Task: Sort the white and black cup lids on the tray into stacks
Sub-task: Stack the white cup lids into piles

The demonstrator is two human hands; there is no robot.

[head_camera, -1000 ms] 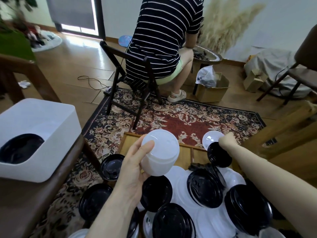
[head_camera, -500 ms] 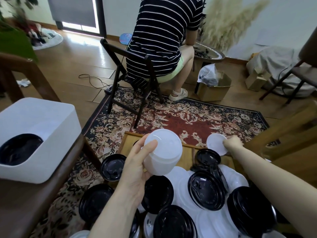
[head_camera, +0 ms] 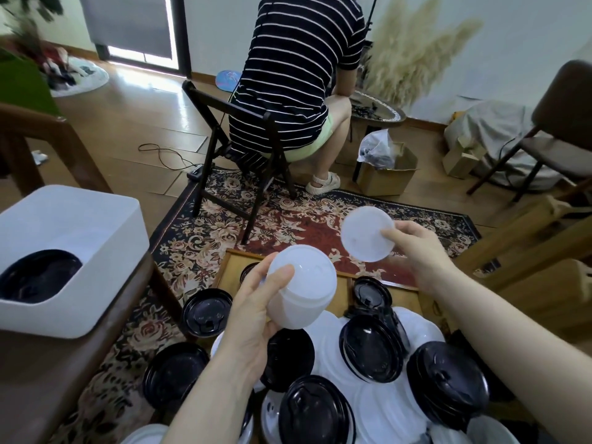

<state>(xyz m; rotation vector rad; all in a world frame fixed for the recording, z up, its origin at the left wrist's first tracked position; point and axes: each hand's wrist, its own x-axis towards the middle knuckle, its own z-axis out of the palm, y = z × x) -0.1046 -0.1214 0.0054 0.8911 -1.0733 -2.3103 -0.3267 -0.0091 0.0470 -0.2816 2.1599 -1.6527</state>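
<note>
My left hand grips a stack of white lids, held up above the wooden tray. My right hand pinches a single white lid by its edge, raised to the right of the stack and apart from it. Below both hands the tray is covered with several loose black lids and white lids lying mixed and overlapping. A thick stack of black lids leans at the right, under my right forearm.
A white bin holding black lids sits on a brown table at the left. A person in a striped shirt sits on a folding chair beyond the tray, on a patterned rug. A cardboard box stands farther back.
My right hand lifted a white lid off the tray's far end and brought it up and toward the stack. The left hand kept holding the white stack almost still.
</note>
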